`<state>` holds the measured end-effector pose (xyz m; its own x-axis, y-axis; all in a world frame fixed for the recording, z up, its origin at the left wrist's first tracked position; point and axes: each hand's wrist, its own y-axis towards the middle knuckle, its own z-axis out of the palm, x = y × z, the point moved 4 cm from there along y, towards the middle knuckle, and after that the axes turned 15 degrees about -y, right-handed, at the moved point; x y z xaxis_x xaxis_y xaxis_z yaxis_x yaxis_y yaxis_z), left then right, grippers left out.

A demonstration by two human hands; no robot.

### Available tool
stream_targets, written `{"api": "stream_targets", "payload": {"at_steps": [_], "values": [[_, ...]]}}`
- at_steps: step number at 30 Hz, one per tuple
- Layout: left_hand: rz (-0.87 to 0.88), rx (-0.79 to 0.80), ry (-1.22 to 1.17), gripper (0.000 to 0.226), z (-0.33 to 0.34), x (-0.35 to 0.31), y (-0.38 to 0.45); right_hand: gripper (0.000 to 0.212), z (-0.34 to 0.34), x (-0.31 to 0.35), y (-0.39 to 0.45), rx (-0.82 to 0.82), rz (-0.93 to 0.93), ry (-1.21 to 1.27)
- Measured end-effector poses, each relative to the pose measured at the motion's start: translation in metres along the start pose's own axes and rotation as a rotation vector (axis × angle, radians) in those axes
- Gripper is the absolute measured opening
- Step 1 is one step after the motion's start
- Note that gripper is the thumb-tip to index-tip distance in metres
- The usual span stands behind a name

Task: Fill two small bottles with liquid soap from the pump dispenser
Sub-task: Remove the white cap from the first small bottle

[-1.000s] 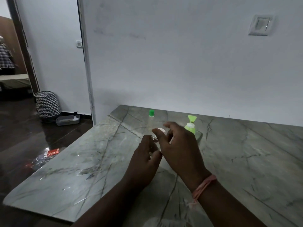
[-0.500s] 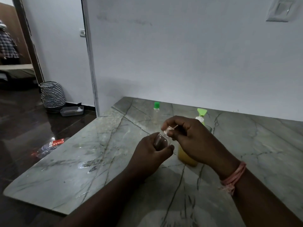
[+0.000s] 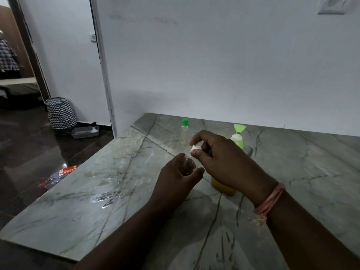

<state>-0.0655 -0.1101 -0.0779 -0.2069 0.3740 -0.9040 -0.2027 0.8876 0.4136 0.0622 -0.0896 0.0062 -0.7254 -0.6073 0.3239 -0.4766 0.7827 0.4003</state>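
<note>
Right hand (image 3: 220, 158) has lifted the white cap (image 3: 195, 148), pinched between thumb and forefinger, just above the small clear bottle (image 3: 188, 164) gripped by left hand (image 3: 175, 182). Pump dispenser (image 3: 236, 141) stands behind right fingers.

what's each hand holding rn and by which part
Left hand grips the small clear bottle round its body; right hand pinches its white cap by the rim.
</note>
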Motion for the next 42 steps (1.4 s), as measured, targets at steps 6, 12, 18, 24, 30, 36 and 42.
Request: {"api": "stream_targets", "payload": {"at_steps": [6, 12, 18, 24, 30, 36, 42], "values": [[-0.002, -0.013, 0.0, 0.019, 0.0, 0.002, 0.003, 0.028, 0.001, 0.002, -0.002, 0.063, -0.055, 0.049], [0.006, -0.008, 0.025, 0.018, 0.0, 0.002, 0.002, 0.017, -0.004, 0.004, 0.006, -0.054, 0.051, -0.116], [0.0, -0.025, 0.018, 0.021, -0.002, 0.004, 0.004, 0.021, -0.003, 0.008, 0.002, 0.029, -0.001, 0.006], [-0.008, -0.03, 0.025, 0.025, -0.002, 0.002, 0.003, 0.011, -0.009, 0.015, 0.013, -0.033, 0.057, -0.128], [-0.041, -0.131, -0.085, 0.019, -0.011, 0.0, 0.005, 0.028, -0.019, 0.02, 0.016, -0.097, -0.024, 0.073], [-0.056, -0.472, 0.028, 0.02, -0.038, 0.005, 0.006, 0.017, 0.055, 0.0, 0.03, 0.011, 0.296, 0.252], [-0.135, -0.654, -0.023, 0.022, -0.06, 0.007, 0.002, 0.015, 0.105, -0.011, 0.035, -0.036, 0.344, -0.015]]}}
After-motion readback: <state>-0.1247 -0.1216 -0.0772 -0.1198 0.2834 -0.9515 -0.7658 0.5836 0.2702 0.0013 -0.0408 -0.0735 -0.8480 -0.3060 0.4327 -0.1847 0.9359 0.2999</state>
